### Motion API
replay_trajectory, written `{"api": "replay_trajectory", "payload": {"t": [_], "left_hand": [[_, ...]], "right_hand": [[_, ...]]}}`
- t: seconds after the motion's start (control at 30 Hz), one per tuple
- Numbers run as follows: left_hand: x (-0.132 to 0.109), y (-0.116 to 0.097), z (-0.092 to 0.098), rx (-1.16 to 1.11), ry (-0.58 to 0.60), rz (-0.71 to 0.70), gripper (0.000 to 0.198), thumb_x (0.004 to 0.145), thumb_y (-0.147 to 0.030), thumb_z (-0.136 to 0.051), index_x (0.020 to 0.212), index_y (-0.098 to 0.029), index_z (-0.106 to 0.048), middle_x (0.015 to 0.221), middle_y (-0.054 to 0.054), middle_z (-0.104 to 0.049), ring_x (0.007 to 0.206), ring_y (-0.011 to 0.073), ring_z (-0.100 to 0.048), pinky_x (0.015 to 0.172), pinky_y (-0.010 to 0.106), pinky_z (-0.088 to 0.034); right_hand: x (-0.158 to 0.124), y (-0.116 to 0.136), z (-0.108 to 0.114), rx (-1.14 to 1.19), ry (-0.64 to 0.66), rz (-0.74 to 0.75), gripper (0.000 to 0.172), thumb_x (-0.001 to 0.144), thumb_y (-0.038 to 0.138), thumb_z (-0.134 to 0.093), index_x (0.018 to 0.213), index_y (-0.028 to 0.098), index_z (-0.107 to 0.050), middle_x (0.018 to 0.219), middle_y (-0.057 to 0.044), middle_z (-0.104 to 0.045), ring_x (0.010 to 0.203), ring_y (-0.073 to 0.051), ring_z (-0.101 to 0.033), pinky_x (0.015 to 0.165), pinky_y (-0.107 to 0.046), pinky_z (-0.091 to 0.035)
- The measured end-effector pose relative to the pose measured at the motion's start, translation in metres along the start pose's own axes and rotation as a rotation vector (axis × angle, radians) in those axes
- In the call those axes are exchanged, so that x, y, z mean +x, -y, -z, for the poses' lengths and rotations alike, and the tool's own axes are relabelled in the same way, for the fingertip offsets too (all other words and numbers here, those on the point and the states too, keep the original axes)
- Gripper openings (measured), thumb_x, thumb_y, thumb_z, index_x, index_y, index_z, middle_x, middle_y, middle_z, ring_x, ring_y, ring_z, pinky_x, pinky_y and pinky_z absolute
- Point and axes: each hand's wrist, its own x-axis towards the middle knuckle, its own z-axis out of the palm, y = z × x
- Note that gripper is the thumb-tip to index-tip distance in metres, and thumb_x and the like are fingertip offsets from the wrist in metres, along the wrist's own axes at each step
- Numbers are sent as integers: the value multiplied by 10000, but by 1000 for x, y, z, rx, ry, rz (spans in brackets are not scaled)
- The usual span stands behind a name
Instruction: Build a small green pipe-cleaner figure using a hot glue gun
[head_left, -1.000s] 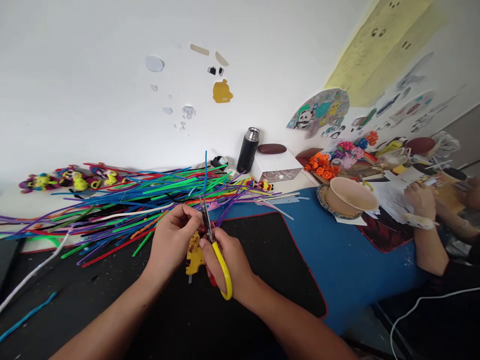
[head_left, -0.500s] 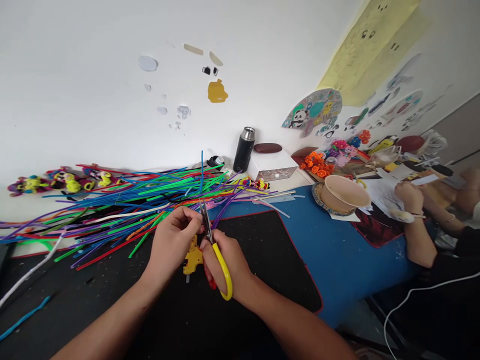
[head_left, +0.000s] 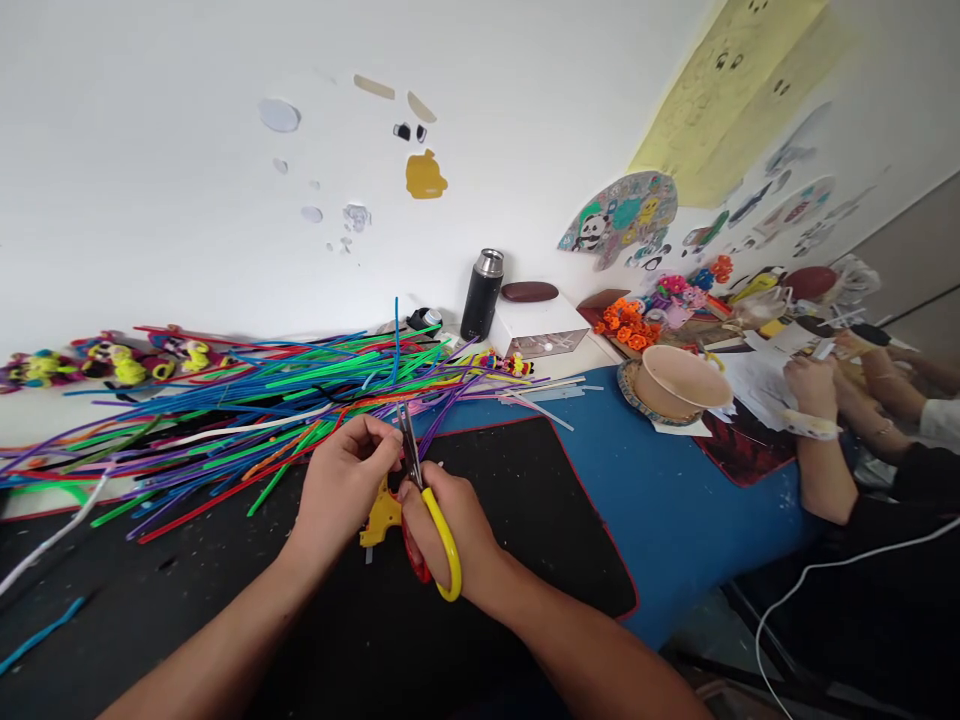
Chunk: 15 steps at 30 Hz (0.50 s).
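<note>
In my right hand [head_left: 457, 515] is a pair of scissors [head_left: 448, 545] with a yellow handle, blades pointing away from me and slightly apart. My left hand [head_left: 349, 480] is closed in a pinch just left of the blades. Whatever lies between its fingertips is too small to make out. Beneath and between the hands, a yellow glue gun [head_left: 381, 518] rests on the black mat [head_left: 525, 510], partly covered. A red part shows beside it under my right hand. Beyond the hands spreads a heap of coloured pipe cleaners [head_left: 300, 390].
Several small fuzzy figures [head_left: 124, 360] sit by the wall at left. A black thermos [head_left: 482, 295] stands beside a white box [head_left: 536, 325]. To the right are a pink bowl [head_left: 682, 380], orange pipe-cleaner flowers [head_left: 628, 322] and another person's hand [head_left: 811, 385] over papers.
The view has shifted slightly, so the background sits a little further left and up. My hands and the scissors keep almost the same pose. The co-worker's hands at right have moved.
</note>
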Motion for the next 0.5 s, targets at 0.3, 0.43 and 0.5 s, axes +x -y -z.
{"api": "replay_trajectory", "payload": {"t": [0.3,0.43,0.5], "left_hand": [[-4,-14,-5,-68,13,31,237,738,-435,-766,715,-229,-652,631,-19,-648,579,161,-596,561,264,-494],[-2,-14,0,-79,75,3,215,767,-414,-775,740,-231,-665,608,-17,-645,594,171,-599,598,272,-513],[1,-15,4,-61,112,-15,233,800,-432,-783,759,-233,-669,613,-9,-658,595,176,-599,605,278,-517]], "right_hand": [[2,0,1,127,-101,13,255,1012,448,-592,857,256,-529,566,69,-522,463,-137,-490,479,-248,-379],[3,-10,22,225,-74,-44,328,1024,537,-614,872,262,-521,534,86,-500,372,-121,-421,403,-247,-357],[1,-12,43,107,-84,-55,356,1023,560,-630,858,266,-517,517,86,-483,393,-136,-446,418,-250,-355]]}}
